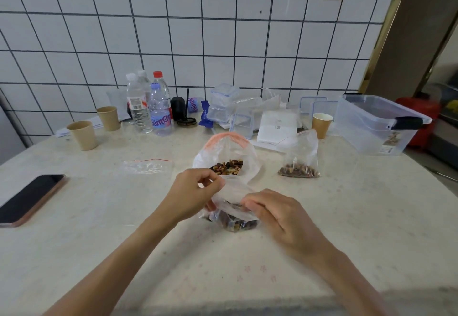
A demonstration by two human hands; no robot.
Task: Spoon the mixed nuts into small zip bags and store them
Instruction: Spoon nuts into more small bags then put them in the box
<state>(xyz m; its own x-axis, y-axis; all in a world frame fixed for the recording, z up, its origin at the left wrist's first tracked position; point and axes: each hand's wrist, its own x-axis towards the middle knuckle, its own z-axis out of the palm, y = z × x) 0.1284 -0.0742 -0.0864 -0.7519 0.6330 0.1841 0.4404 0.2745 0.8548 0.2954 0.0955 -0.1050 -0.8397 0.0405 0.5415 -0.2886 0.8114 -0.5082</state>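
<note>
Light was bright, soft and even, shadows faint; wide-angle distortion bent the tiled wall (223, 30), and edges blurred.

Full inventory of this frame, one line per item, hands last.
small zip bag of nuts: 1, clear, table centre, in both hands
large bag of mixed nuts: 1, clear with red zip, open, behind the hands
filled zip bag: 1, clear, right of the large bag
empty zip bag: 1, clear with red strip, flat, left of centre
phone: 1, black, table's left edge
paper cups: 3, brown, two back left, one back right
water bottles: 4, clear, back left
storage bin: 1, clear, back right
food containers: several, clear, back centre
table: 1, pale
left hand: pinches the small bag's top
right hand: pinches the small bag's top
</note>
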